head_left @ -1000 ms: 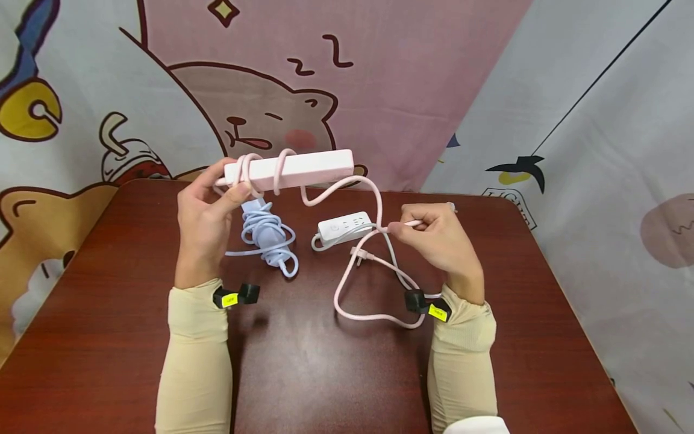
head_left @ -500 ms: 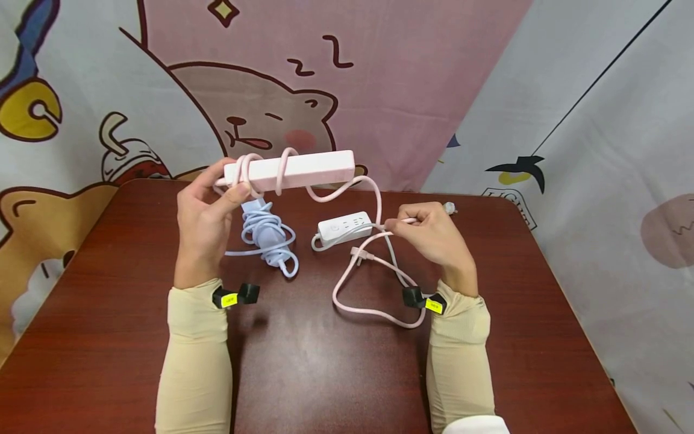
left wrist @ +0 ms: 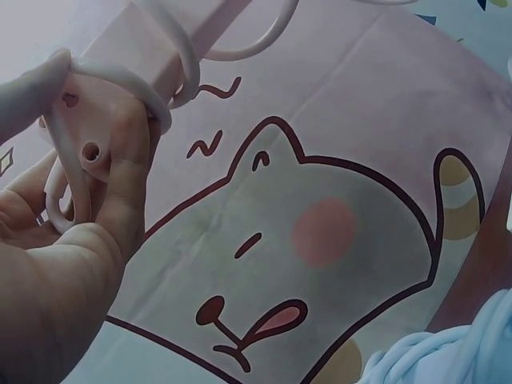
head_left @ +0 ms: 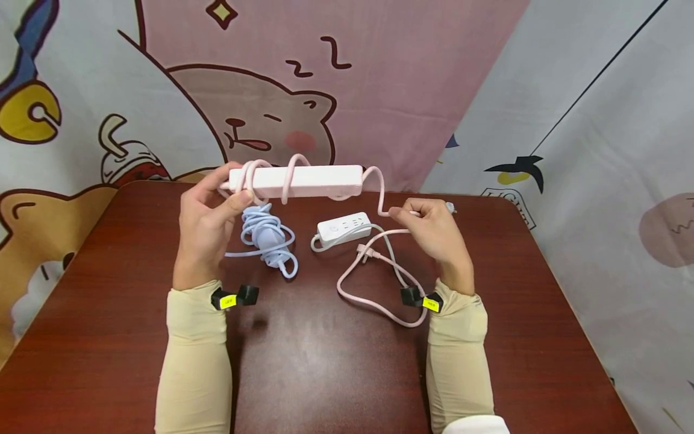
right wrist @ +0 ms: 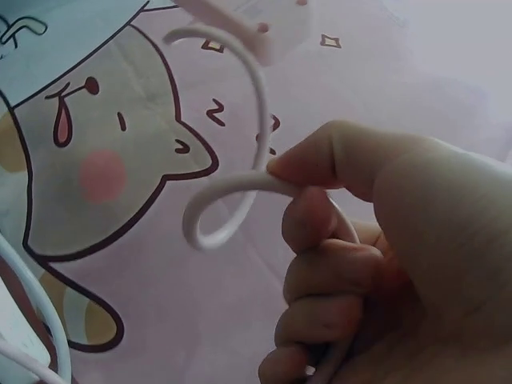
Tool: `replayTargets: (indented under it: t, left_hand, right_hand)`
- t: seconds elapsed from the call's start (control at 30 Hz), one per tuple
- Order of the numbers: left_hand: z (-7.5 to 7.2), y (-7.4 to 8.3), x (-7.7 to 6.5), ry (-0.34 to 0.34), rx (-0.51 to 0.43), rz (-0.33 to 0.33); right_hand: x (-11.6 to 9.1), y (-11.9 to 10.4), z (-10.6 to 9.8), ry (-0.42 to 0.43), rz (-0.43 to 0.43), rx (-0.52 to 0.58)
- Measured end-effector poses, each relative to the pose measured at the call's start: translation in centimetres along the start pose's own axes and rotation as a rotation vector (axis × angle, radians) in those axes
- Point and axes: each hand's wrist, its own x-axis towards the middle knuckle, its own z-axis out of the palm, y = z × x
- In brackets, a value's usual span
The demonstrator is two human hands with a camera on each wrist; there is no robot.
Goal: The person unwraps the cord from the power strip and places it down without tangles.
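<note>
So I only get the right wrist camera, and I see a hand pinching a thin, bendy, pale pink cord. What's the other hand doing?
Observer: The left hand grips one end of a long pale pink plastic power strip, and the cord is looped round that strip.
Operator: Cool! Where's the bit that goes in the wall?
Observer: The pale pink plug lies on the dark reddish-brown wooden table.
Operator: Is anything else all wrapped up?
Observer: Yes, a light blue cord bundle lies there too, to the left of a rectangular white plastic power strip in the head view.
</note>
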Motion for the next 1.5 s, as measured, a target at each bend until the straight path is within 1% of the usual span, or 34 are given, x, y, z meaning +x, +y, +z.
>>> replayTargets:
  t: [0.1,0.2,0.27,0.33,0.4,0.53,0.63,0.7,0.8,1.0,1.07,1.17,1.33,1.4,1.5]
  left_hand:
    - [0.0,-0.1,0.0,-0.025,-0.026,0.004]
    - [0.0,-0.1,-0.1,-0.055,-0.029,0.006]
    - [0.1,-0.1,-0.1,-0.072,-0.023,0.004]
    - [0.1,-0.1,-0.1,-0.074,-0.020,-0.007]
    - [0.2,-0.1,-0.2,-0.075,-0.002,-0.019]
    - [0.4,-0.2,-0.3,-0.075,0.017,-0.042]
    - [0.5,-0.2,-0.3,-0.074,0.026,-0.045]
    - [0.5,-0.2,-0.3,-0.073,0.028,-0.044]
    - [0.5,-0.2,-0.3,-0.072,0.023,-0.043]
    - [0.5,-0.1,-0.3,-0.083,0.014,-0.039]
    - [0.5,0.0,-0.3,-0.089,0.005,-0.036]
    - [0.4,0.0,-0.3,-0.106,-0.014,-0.033]
    - [0.3,0.0,-0.4,-0.155,-0.020,-0.041]
    - [0.2,0.0,-0.4,-0.177,-0.011,-0.043]
    - [0.0,0.0,-0.5,-0.214,-0.003,-0.047]
  right_hand:
    - [-0.1,-0.1,-0.1,-0.040,0.010,-0.077]
    - [-0.2,-0.1,-0.2,-0.121,0.015,-0.159]
    - [-0.2,0.0,-0.1,-0.166,0.006,-0.194]
    - [-0.1,0.0,0.0,-0.189,0.003,-0.200]
    - [-0.1,-0.1,0.3,-0.186,-0.013,-0.180]
    - [0.0,-0.5,0.8,-0.189,-0.113,-0.099]
    - [0.0,-0.7,1.1,-0.238,-0.185,-0.077]
    - [0.0,-0.8,1.3,-0.262,-0.203,-0.085]
    - [0.0,-1.0,1.6,-0.275,-0.205,-0.093]
    - [0.0,-1.1,1.8,-0.263,-0.135,-0.117]
    - [0.0,-1.0,1.9,-0.258,-0.135,-0.126]
    - [0.1,-0.8,2.0,-0.236,-0.185,-0.122]
    - [0.2,-0.7,2.2,-0.152,-0.291,-0.068]
    - [0.2,-0.7,2.2,-0.122,-0.306,-0.044]
    - [0.2,-0.8,2.1,-0.087,-0.306,-0.022]
